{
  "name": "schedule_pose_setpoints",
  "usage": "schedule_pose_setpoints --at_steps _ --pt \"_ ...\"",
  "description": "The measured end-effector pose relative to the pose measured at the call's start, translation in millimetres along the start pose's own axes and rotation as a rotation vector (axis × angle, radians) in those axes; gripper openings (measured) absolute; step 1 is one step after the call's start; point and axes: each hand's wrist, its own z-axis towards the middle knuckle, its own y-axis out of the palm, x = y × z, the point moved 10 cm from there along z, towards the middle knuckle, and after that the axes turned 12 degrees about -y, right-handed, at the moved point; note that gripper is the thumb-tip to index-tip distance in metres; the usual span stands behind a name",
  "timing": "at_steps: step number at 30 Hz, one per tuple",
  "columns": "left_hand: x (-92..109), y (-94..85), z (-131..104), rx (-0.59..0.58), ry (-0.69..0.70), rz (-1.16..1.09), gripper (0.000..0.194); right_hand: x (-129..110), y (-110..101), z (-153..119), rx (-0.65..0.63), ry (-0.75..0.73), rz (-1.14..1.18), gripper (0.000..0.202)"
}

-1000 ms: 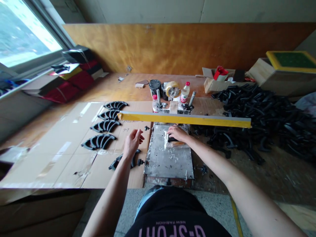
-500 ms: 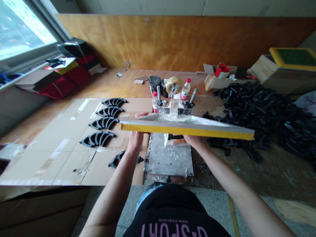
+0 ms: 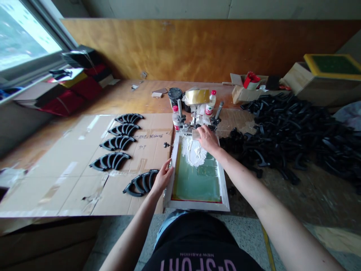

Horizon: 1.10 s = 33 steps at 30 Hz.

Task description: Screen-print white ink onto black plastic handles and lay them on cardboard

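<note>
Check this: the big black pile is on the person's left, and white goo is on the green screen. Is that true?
Wrong side: the head view shows the big black pile on the person's right. White goo is on the green screen.

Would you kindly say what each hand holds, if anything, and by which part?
The right hand apparently grips the pale block by its right side; the left hand touches the frame at its left side, grip unclear.

I see the raised screen frame [image 3: 196,205] now down flat, hiding the metal plate; the right hand [image 3: 208,140] now grasps the pale block [image 3: 195,134], the left hand [image 3: 163,176] beside the frame's left edge.
</note>
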Motion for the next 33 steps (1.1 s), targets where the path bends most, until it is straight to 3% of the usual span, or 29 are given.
schedule_pose_setpoints --at_steps 4,9,12,16,18,21,24,26,30,33 --pt "-8.2 3.0 11.0 -0.03 0.054 0.054 0.061 -13.8 34.7 -14.1 -0.213 -0.02 -0.033 0.012" --pt "-10.1 1.2 12.4 -0.006 0.079 0.107 0.058 -62.2 26.5 -60.4 -0.323 -0.399 0.106 0.022" --pt "-9.5 0.4 11.2 0.004 0.073 0.077 0.056 -70.8 18.3 -67.0 -0.385 -0.468 0.205 0.018" --pt "-8.2 0.5 9.2 -0.01 0.069 0.051 0.058 -53.8 14.7 -55.9 -0.249 -0.304 0.154 0.015" --pt "-8.6 1.5 9.0 -0.026 0.067 0.061 0.06 -56.1 15.9 -61.8 -0.183 -0.314 0.114 0.021" --pt "-8.7 1.7 8.5 -0.027 0.062 0.07 0.062 -63.8 20.4 -73.8 -0.194 -0.38 0.148 0.02" --pt "-3.0 1.5 2.4 -0.02 0.044 0.06 0.063 -49.1 16.2 -58.7 -0.199 -0.278 0.173 0.01" --pt "7.4 1.9 -7.3 -0.036 0.032 0.054 0.067 -31.2 8.7 -34.4 -0.168 -0.165 0.152 0.022" --pt "44.9 -2.0 -34.0 -0.074 0.069 -0.024 0.07 13.0 -16.3 5.0 -0.086 0.003 0.04 0.057" --pt "78.8 -3.7 -47.0 -0.094 0.121 -0.091 0.062 65.4 -49.0 -3.6 0.085 0.165 0.004 0.048"
